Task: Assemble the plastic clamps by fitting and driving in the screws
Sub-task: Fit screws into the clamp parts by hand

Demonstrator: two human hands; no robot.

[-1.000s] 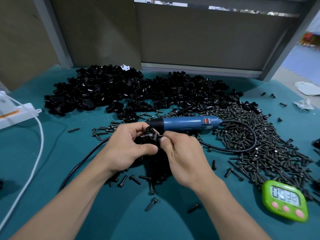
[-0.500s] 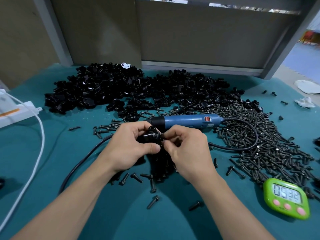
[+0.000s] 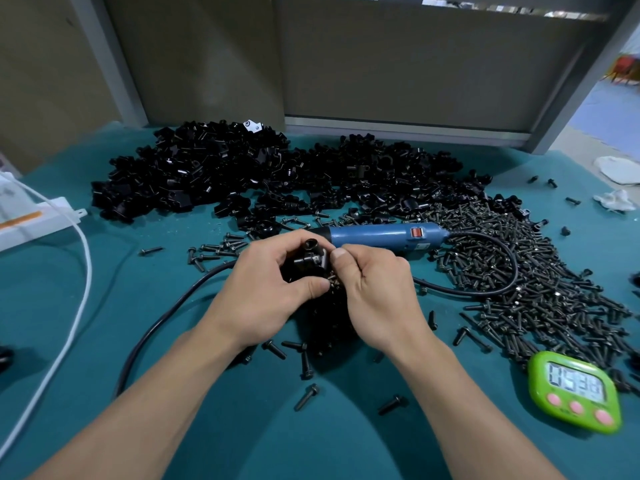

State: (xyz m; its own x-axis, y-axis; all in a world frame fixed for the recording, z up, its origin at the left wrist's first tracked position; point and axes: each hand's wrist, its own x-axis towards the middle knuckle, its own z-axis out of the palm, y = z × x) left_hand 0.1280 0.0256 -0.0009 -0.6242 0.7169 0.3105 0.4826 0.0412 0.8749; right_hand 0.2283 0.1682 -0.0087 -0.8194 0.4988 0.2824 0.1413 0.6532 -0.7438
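Note:
My left hand (image 3: 266,289) grips a black plastic clamp (image 3: 308,259) just above the green table mat, near the middle. My right hand (image 3: 374,289) pinches a small screw (image 3: 317,258) at the clamp's right side, its head showing silver against the black plastic. The blue electric screwdriver (image 3: 384,235) lies on the mat just behind both hands, its black cable (image 3: 498,289) looping to the right. A big heap of black clamps (image 3: 263,171) fills the back of the table. A spread of dark screws (image 3: 526,271) lies to the right.
A green digital timer (image 3: 576,393) sits at the front right. A white cable (image 3: 74,306) and a white power strip (image 3: 31,220) are at the left. Loose screws (image 3: 306,396) lie scattered in front of my hands. Crumpled white cloth (image 3: 614,199) lies far right.
Both hands stay together on the clamp; my right fingers have shifted slightly at the screw. The view has tilted a little downward.

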